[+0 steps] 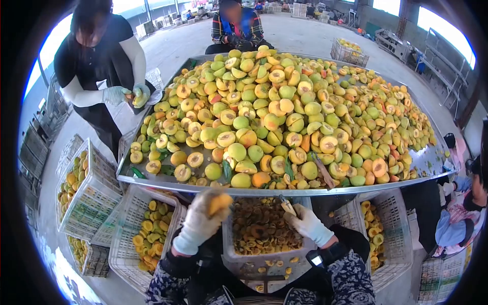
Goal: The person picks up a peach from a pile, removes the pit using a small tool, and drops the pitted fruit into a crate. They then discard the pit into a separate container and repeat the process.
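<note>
My left hand (pixel 204 218), in a whitish glove and smeared by motion, is closed on an orange-yellow peach half (pixel 219 203). My right hand (pixel 309 222), also gloved, grips a small knife (pixel 287 205) with a pale handle and a dark tip pointing up and left. Between and below both hands stands a pale plastic bin (pixel 269 256) holding brown pits and scraps (pixel 262 226). Just beyond the hands, a metal-rimmed table (pixel 213 190) bears a large heap of yellow-green peaches (pixel 274 114), many of them halved.
Crates of cut fruit stand left (pixel 119 254) and right (pixel 396 244) of my legs, with a stacked crate (pixel 94 203) farther left. One gloved person (pixel 109 61) works at the left, another sits behind the table (pixel 236 30), and a third is partly visible at right (pixel 457 223).
</note>
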Demonstrator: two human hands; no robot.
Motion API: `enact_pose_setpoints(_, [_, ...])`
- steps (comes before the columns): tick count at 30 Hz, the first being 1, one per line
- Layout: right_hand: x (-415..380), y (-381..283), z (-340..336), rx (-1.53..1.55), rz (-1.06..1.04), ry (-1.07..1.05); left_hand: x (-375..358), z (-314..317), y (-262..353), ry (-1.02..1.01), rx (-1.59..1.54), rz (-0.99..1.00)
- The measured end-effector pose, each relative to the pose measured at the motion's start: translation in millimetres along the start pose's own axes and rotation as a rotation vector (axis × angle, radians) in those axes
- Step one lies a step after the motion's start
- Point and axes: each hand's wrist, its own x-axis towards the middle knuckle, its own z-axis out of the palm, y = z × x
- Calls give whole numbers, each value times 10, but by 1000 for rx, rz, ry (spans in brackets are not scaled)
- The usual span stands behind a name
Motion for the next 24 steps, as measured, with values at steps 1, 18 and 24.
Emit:
enact_pose_setpoints(1, [3, 88, 30, -6, -5, -4, -29, 122, 99, -14, -79, -54])
enact_pose_setpoints(18, [-492, 37, -58, -408, -221, 152, -48, -527, -127, 476, 171, -252])
enact_pose_setpoints(24, [-434, -18, -74, -434, -233, 100, 1184, 862, -221, -202, 910, -101])
